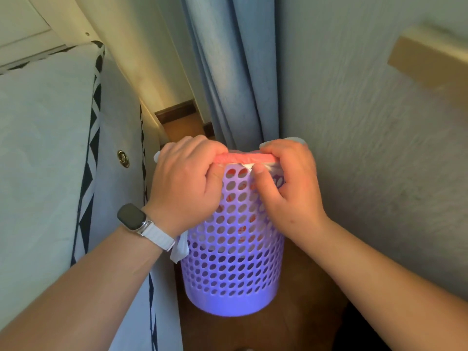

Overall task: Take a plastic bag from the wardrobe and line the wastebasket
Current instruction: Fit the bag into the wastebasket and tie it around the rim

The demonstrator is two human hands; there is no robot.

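Head view is looking down on two bare forearms reaching forward, the left one wearing a watch (pixel 132 219) on a white strap. Beyond them, the left hand (pixel 186 179) and right hand (pixel 286 188) are both clamping down on the pink rim of the purple perforated wastebasket (pixel 231 252), pinching the thin plastic bag (pixel 247 166) against it; a loose tail of bag is hanging under the left wrist. Farther off, a mattress (pixel 50 148) is lying at left, a blue curtain (pixel 235 72) hanging behind, a wall (pixel 367 135) standing right.
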